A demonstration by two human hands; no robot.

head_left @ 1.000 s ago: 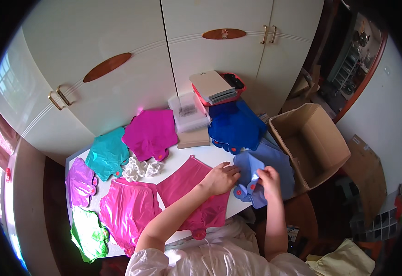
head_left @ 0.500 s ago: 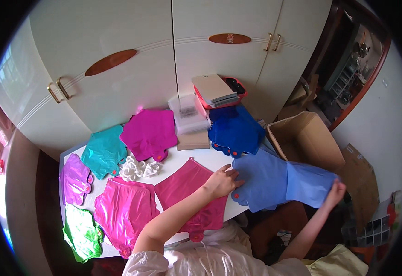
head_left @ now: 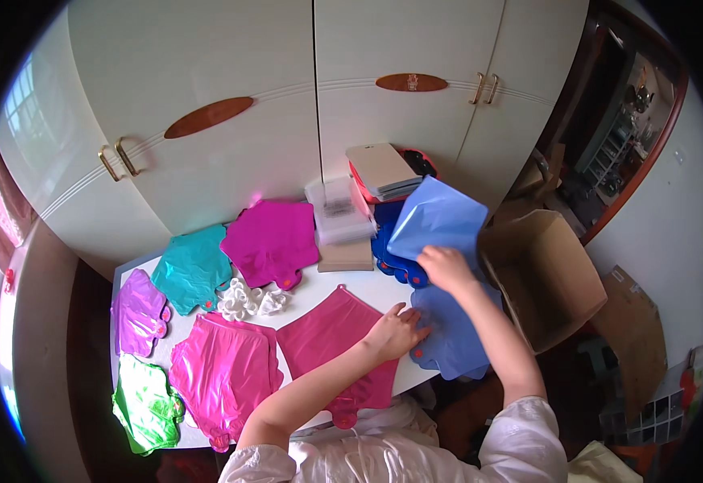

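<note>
My right hand (head_left: 446, 270) is closed on a light-blue flat foil balloon (head_left: 438, 216), uninflated, which rises and tilts over the dark-blue stack (head_left: 404, 267). Below it, a stack of light-blue foil balloons (head_left: 448, 334) with scalloped edges and red dots lies at the table's right end. My left hand (head_left: 398, 332) rests on the left edge of that stack, fingers apart. Under my left forearm a pink foil balloon (head_left: 331, 322) is spread out, partly covered by the arm. My right forearm hides part of the light-blue stack.
Flat stacks in magenta (head_left: 271, 241), teal (head_left: 190, 270), purple (head_left: 140, 310), green (head_left: 146, 402) and shiny pink (head_left: 227, 370) lie on the white table. White ribbon coils (head_left: 243, 299), clear bags (head_left: 339, 211) and a red basket (head_left: 359, 179) with cards are there. An open cardboard box (head_left: 541, 282) stands right.
My right hand has swung from the far right up and leftward, carrying the light-blue balloon over the dark-blue stack. My left hand stays at the light-blue stack's edge. The view has shifted slightly.
</note>
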